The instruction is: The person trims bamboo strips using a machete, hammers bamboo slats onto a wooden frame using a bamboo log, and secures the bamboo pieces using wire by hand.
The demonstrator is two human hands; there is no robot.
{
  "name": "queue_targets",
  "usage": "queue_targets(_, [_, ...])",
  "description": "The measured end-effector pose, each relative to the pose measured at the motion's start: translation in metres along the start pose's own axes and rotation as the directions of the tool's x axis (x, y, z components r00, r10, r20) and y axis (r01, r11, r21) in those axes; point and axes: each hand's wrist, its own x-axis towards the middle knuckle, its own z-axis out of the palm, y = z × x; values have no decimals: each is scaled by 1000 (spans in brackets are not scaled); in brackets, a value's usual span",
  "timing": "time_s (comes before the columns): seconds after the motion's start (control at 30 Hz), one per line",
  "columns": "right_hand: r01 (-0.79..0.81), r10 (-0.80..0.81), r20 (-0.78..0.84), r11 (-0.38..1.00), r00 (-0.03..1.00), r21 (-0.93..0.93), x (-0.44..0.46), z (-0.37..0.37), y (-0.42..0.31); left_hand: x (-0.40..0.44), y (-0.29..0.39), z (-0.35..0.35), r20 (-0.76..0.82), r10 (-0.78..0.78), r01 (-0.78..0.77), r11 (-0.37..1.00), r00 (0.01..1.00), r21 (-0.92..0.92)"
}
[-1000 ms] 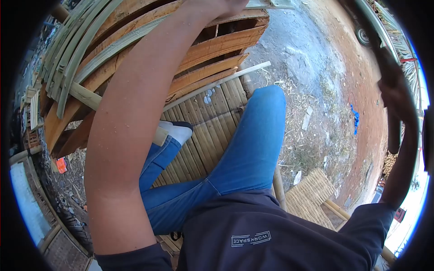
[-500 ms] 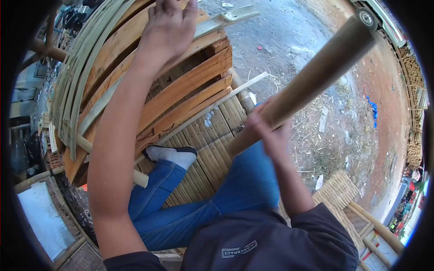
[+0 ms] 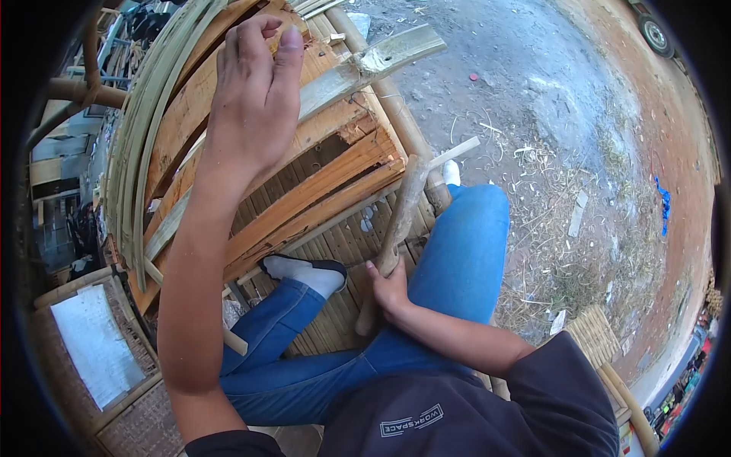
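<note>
My right hand (image 3: 391, 290) is wrapped round a thick, rounded wooden stick (image 3: 405, 209). Its far end leans up against the near corner of a crate of orange-brown boards (image 3: 304, 179), and its butt end shows below my fist. Over the top of the crate is my left hand (image 3: 255, 103), thumb apart from bent fingers, with bare wood visible between them. Whether its fingertips touch the boards I cannot tell. Beneath that hand a pale split-bamboo slat (image 3: 403, 53) runs across the crate and juts past its edge.
Several curved bamboo strips (image 3: 145, 129) hang over the crate's left side. I sit on a bamboo-slat platform (image 3: 324, 324), my legs in blue jeans (image 3: 461, 251). Beyond lies ground littered with shavings (image 3: 533, 206). A white sheet (image 3: 95, 343) lies at left; a vehicle wheel (image 3: 655, 36) shows far right.
The stick has swung down from a raised position to the crate's corner, my right hand lowering with it. My left hand now appears lower and further left, still above the crate.
</note>
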Motion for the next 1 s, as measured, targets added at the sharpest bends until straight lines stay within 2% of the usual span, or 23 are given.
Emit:
queue_targets(0.13, [-320,318,134,947,938,-8,-2,2,8,1,0,-3,35,21,-22,999,999,29])
queue_targets(0.23, [-377,375,271,925,887,-46,-9,0,1,0,2,-3,32,13,-13,1000,999,7])
queue_targets(0.27, [-429,423,369,900,827,-70,-14,-6,-3,0,3,-3,28,13,-13,1000,1000,4])
queue_targets(0.33, [-520,492,556,846,670,-122,-42,-34,-71,1,5,-4,38,42,-42,999,998,4])
queue_targets(0.4, [-148,150,578,988,802,-52,-54,-49,-97,0,7,-8,67,83,-84,996,994,17])
queue_targets(0.43, [92,-134,597,991,791,99,-47,-64,-121,1,6,-9,57,168,-170,985,984,24])
queue_targets(0.47, [321,-409,565,913,717,254,-33,-77,-155,4,5,-10,50,255,-257,966,966,31])
queue_targets(0.5, [446,-581,410,810,703,381,-30,-88,-194,6,4,-9,41,341,-343,939,939,38])
queue_targets(0.53, [607,-737,230,661,636,440,-18,-94,-220,7,3,-8,36,363,-364,931,931,23])
queue_targets(0.57, [733,-831,89,531,550,425,-3,-97,-246,7,4,-7,31,383,-384,923,923,7])
queue_targets(0.6, [827,-907,40,400,419,394,17,-93,-270,8,6,-6,23,406,-405,914,914,-11])
queue_targets(0.67, [949,-989,-64,112,136,296,42,-72,-302,9,4,-6,52,383,-384,923,922,12])
queue_targets(0.73, [974,-979,-140,-167,-147,152,52,-54,-316,6,7,-5,67,313,-313,950,947,-2])
queue_targets(0.83, [974,-995,-69,-89,-76,206,55,-47,-323,5,8,-4,62,270,-273,961,961,35])
queue_targets(0.87, [975,-992,-74,-113,-101,192,57,-46,-324,4,7,-4,55,266,-269,962,962,46])
queue_targets(0.97, [969,-980,-101,-188,-174,160,66,-44,-326,2,13,-7,141,96,-112,988,985,111])
queue_targets(1.0, [962,-972,-124,-217,-198,165,70,-41,-326,3,13,-7,142,98,-114,987,985,111])
